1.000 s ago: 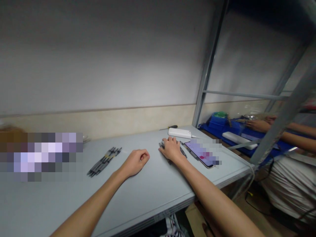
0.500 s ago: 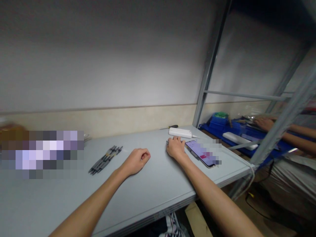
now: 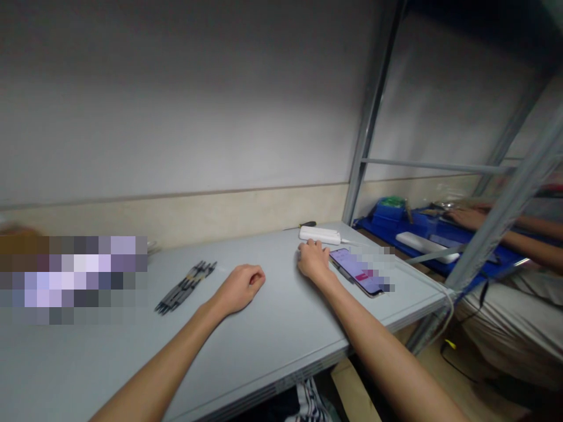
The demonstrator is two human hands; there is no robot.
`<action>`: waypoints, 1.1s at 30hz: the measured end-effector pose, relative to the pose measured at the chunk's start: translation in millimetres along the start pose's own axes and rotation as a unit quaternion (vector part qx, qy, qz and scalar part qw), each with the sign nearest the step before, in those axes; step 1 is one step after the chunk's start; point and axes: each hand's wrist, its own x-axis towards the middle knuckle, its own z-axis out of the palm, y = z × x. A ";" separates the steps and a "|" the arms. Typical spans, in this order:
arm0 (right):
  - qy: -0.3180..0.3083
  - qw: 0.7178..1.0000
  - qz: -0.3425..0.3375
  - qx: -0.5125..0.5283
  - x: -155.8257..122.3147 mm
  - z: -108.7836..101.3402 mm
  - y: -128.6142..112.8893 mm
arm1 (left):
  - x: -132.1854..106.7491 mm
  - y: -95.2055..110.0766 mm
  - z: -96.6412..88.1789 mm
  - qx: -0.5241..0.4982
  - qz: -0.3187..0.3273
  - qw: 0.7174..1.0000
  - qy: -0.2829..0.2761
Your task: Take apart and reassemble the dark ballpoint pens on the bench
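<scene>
My left hand [image 3: 241, 287] rests on the grey tabletop with its fingers curled into a loose fist, and nothing shows in its hollow. To its left lies a row of several dark pens [image 3: 185, 288], side by side, with yellowish bands across their middles. My right hand [image 3: 313, 259] lies palm down, its bent fingers spread on the table; the space under the palm is hidden. Just right of it is a phone [image 3: 358, 272] with a lit screen, and a thin grey strip [image 3: 343, 271] runs along the phone's near edge.
Behind my right hand lie a white power strip [image 3: 319, 235] and a screwdriver [image 3: 307, 224] by the wall. A metal post [image 3: 358, 140] rises at the table's right end. Beyond it, another person's hands [image 3: 468, 218] are over a blue-covered table [image 3: 422, 225]. A blurred, pixelated patch covers the left.
The view has shifted slightly. Both my hands stay in nearly the same place and pose, and the pens and phone have not moved.
</scene>
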 end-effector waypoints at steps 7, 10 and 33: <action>0.020 0.997 -0.051 0.055 -0.1 6.1 -5.6 | -0.5 0.3 -9.9 0.218 -0.099 0.969 0.063; 0.006 0.989 -0.092 0.112 -0.7 7.6 -9.5 | -3.0 -0.6 -16.7 0.309 -0.195 0.929 0.065; 0.007 0.901 -0.348 0.260 -9.3 18.7 -27.9 | -2.3 -5.3 -8.5 0.170 -0.098 0.980 -0.016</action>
